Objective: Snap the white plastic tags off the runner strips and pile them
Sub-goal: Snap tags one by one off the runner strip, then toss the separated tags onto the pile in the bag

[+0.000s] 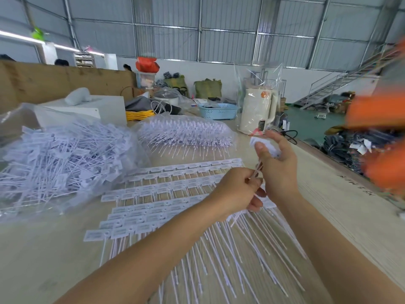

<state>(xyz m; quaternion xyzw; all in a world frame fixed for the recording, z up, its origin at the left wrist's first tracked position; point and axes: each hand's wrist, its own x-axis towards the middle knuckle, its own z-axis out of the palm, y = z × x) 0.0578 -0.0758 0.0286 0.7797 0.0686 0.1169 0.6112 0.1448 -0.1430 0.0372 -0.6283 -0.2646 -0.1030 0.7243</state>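
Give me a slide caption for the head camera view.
Both hands, left hand and right hand, grip white tags above runner strips beside the loose tag pile.

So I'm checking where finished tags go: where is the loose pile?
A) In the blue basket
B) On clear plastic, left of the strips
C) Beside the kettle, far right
B: the loose pile lies on clear plastic, left of the strips.

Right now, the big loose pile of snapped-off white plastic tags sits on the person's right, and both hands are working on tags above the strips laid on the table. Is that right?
Not quite. In the head view the loose pile of white plastic tags lies on the person's left. The rest holds: the left hand and right hand work on tags above the runner strips on the table.
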